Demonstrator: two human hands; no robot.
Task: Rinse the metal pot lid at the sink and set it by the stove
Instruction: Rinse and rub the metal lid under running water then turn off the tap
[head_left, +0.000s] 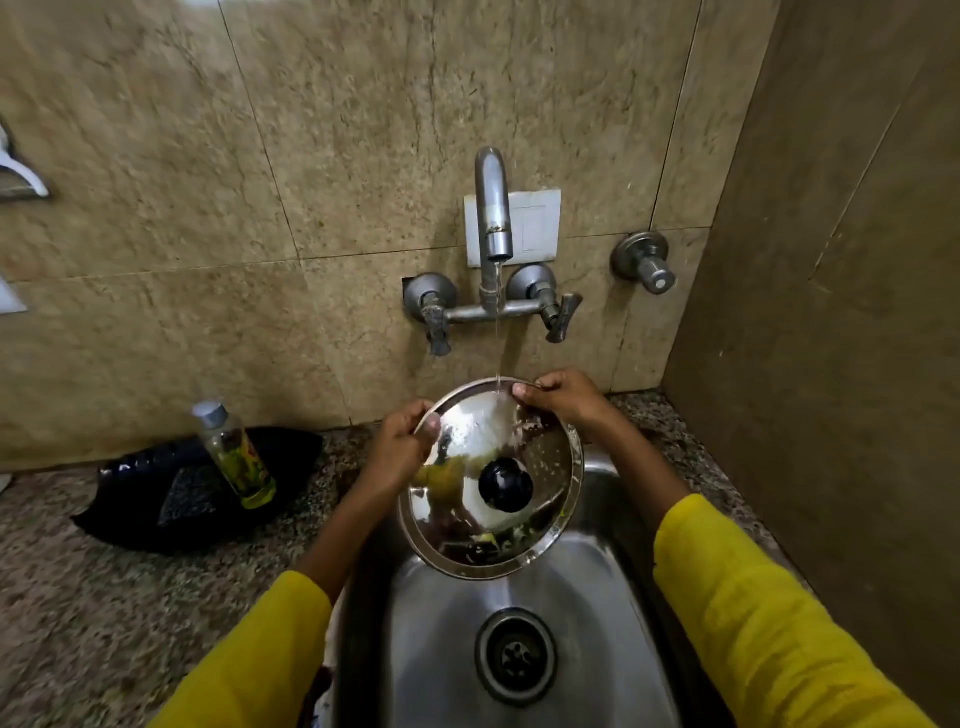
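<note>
The round metal pot lid (467, 447) with a black knob (505, 484) is held tilted over the steel sink (582, 623), knob side facing me. My left hand (402, 441) grips its left rim. My right hand (563, 397) grips the upper right rim. A thin stream of water falls from the wall tap (493, 218) onto the lid's top edge. Bits of food cling near the lid's lower rim. No stove is in view.
A clear bottle with yellow-green liquid (236, 454) stands on a black bag (171, 493) on the speckled stone counter (104, 597) left of the sink. Tap handles (558, 317) stick out from the tiled wall. A side wall closes in on the right.
</note>
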